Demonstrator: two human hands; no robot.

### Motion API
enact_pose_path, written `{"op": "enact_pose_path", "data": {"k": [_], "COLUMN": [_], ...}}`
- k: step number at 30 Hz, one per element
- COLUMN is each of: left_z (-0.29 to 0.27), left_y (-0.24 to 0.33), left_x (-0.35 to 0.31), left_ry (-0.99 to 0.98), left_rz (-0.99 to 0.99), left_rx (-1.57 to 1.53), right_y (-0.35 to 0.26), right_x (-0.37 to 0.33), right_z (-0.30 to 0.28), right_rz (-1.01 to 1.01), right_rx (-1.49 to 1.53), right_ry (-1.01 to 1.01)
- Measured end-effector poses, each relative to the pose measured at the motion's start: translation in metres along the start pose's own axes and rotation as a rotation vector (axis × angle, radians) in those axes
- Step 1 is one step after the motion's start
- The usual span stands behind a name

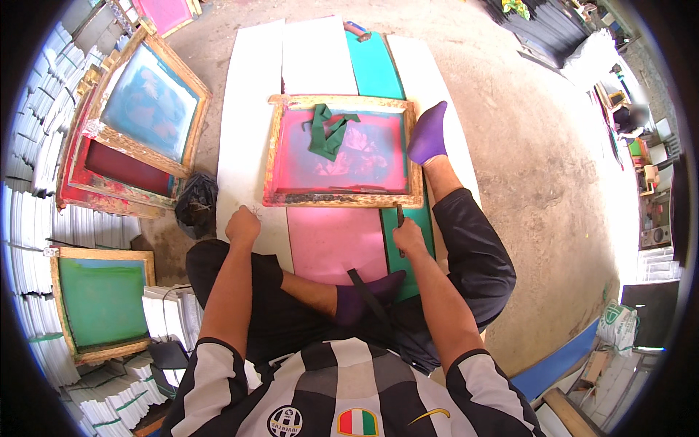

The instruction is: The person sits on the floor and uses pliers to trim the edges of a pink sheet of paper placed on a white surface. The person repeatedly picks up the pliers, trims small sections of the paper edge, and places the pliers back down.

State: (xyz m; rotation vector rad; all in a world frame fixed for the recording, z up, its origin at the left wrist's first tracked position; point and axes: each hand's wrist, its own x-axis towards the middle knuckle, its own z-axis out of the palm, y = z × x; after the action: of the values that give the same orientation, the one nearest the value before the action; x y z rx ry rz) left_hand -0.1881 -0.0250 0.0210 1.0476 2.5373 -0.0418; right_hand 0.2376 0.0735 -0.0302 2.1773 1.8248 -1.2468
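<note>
A wooden screen-printing frame (pixel 342 199) with a pink-smeared blue mesh lies flat before me on the boards. A crumpled dark green strip of cloth (pixel 325 138) rests on its mesh. My right hand (pixel 409 238) is closed round a slim dark tool (pixel 400 214), whose upper end points at the frame's near right corner; its kind is unclear. Just left of the frame's near left corner, my left hand (pixel 243 226) is closed. Something thin and dark shows by its fingertips, too small to name. A purple-socked foot (pixel 429 135) is against the frame's right side.
Several screens, one blue-meshed (pixel 151 102) and one green-meshed (pixel 102 302), lean at the left beside stacked white sheets (pixel 25 284). A black plastic bag (pixel 196 205) sits by the boards. A squeegee-like tool (pixel 357 30) lies at the far end. Another person (pixel 632 120) is far right.
</note>
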Motion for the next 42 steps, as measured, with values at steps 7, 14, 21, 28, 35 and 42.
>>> {"op": "enact_pose_path", "data": {"k": [7,14,21,28,35,42], "left_z": [0.027,0.036,0.038,0.043,0.044,0.046], "left_y": [0.016,0.023,0.026,0.026,0.024,0.020], "left_x": [-0.013,-0.016,-0.015,-0.013,-0.010,-0.009], "left_ry": [0.112,0.198,0.198,0.208,0.209,0.201], "left_rz": [0.083,0.093,0.104,0.119,0.110,0.102], "left_rx": [-0.126,-0.174,-0.186,-0.177,-0.186,-0.236], "right_y": [-0.018,-0.018,-0.006,-0.021,-0.012,0.001], "right_x": [-0.012,-0.006,0.004,-0.014,-0.011,0.001], "right_z": [-0.010,-0.004,0.008,-0.003,0.005,0.014], "right_rz": [0.045,0.042,0.002,0.039,-0.019,-0.001], "right_rx": [0.029,-0.003,-0.076,-0.061,-0.024,0.458], "right_ry": [-0.013,0.049,0.159,0.116,0.148,0.022]}}
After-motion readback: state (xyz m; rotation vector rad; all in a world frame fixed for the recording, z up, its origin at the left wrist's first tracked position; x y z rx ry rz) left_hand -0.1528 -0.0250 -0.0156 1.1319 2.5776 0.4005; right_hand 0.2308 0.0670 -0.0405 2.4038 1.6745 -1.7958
